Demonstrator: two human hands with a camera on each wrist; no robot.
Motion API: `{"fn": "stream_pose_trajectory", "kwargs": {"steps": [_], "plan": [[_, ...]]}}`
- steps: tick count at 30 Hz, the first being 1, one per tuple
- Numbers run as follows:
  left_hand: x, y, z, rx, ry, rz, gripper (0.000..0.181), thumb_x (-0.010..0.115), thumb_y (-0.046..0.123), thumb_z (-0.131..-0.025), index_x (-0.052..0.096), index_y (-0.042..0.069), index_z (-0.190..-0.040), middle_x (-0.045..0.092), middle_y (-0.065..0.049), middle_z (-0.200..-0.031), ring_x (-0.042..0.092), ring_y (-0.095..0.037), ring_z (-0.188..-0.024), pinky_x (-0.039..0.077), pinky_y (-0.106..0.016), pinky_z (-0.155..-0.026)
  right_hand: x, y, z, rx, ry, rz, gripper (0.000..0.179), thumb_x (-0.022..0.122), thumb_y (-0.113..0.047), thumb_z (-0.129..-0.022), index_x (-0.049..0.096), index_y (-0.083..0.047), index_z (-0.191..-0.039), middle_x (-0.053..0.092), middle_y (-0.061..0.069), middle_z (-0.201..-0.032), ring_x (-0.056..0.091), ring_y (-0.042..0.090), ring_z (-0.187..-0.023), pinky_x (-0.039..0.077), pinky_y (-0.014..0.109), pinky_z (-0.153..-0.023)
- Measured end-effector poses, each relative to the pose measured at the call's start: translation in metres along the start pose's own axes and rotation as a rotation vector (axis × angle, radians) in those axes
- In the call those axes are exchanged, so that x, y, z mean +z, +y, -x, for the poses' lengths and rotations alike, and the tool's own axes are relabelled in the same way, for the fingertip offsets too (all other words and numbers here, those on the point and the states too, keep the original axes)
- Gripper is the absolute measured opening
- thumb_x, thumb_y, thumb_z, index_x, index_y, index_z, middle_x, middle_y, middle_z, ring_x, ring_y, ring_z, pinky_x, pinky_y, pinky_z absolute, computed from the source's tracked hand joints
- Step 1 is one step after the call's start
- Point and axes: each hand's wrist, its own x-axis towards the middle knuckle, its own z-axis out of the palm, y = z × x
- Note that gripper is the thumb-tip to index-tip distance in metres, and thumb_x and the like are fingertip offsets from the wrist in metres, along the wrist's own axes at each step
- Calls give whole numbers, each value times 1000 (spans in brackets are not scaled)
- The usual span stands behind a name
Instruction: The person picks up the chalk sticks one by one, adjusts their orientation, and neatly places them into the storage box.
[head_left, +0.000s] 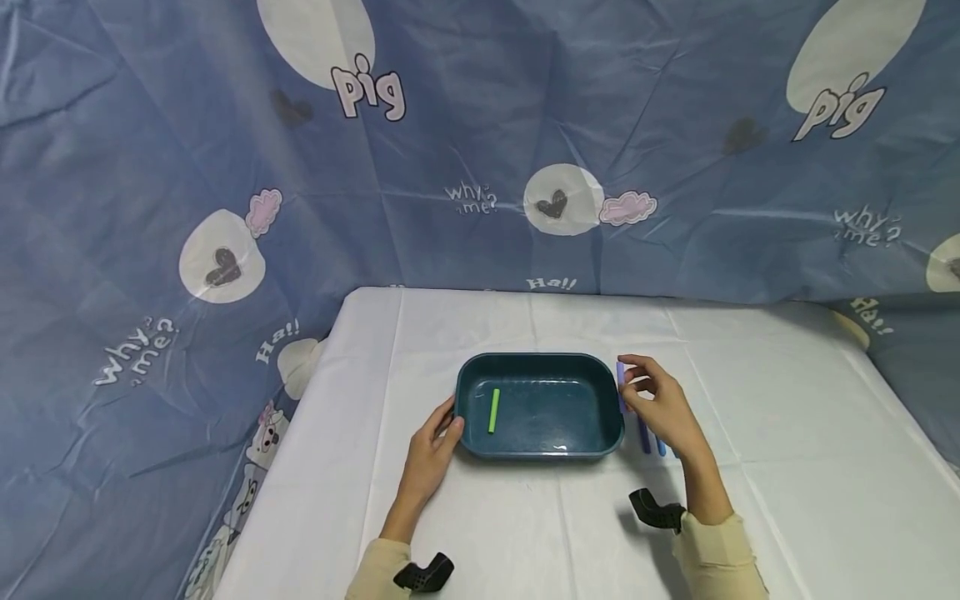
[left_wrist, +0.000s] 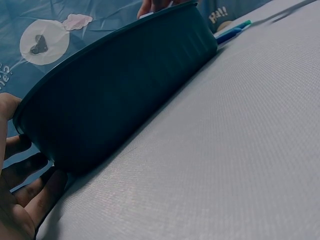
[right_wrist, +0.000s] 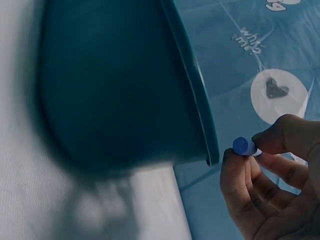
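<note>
Purple marker (head_left: pixel 620 374) — pinched in the right hand (head_left: pixel 666 410); left hand (head_left: pixel 430 457), fingers spread, touches 1 teal tray (head_left: pixel 555 417).

You're at a curtained-off tabletop, the room type untold: blue printed cloth (head_left: pixel 465 100) fills the upper frame, a white-covered table (head_left: pixel 510 533) the lower middle.

The head view is evenly bright, with soft shadow on the white tabletop (head_left: pixel 510 533) left of the right forearm (head_left: pixel 708 490) and a small glint (barely a fleck) inside the tray (head_left: pixel 558 417). Both wrist views are dimmer; in the right one the tray's lower left edge blurs.
</note>
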Motion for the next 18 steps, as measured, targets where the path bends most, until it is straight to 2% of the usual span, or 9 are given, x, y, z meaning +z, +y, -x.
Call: {"fn": "stream_pose_trajectory", "kwargs": {"steps": [4, 7, 11, 15, 18], "plan": [[2, -18, -4, 10, 25, 2, 46, 56, 36, -95, 49, 20, -138, 53, -8, -138, 54, -20, -125, 50, -26, -96, 5, -2, -2, -10, -9, -12, 42, 54, 5, -87, 51, -2, -128, 55, 19, -100, 60, 16, -78, 52, 25, -56], [1, -8, -1, 19, 12, -7, 47, 55, 32, -96, 48, 15, -139, 53, -12, -138, 53, -24, -125, 50, -28, -96, 7, -4, -2, -14, -16, -15, 42, 54, 5, -87, 51, -2, -128, 55, 19, -100, 62, 20, -80, 51, 23, -55], [0, 15, 4, 3, -27, -18, 48, 53, 24, -98, 44, 4, -141, 50, -19, -139, 51, -29, -127, 49, -33, -97, 7, -2, -2, -26, -19, -10, 42, 54, 5, -87, 51, -2, -129, 55, 18, -99, 62, 26, -79, 52, 26, -54], [-1, 14, 4, 24, -19, -21, 48, 54, 22, -98, 43, 3, -140, 50, -20, -138, 52, -30, -126, 51, -31, -95, 12, 10, -7, -48, -28, -46, 42, 55, 5, -88, 50, 0, -130, 55, 17, -99, 62, 21, -75, 54, 30, -56], [-1, 1, 0, 26, -4, -7, 47, 55, 23, -97, 45, 6, -140, 51, -19, -138, 52, -29, -126, 51, -32, -95, 19, 22, -12, -60, -37, -77, 41, 55, 3, -90, 49, 1, -130, 54, 16, -98, 61, 14, -74, 56, 29, -58]]}}
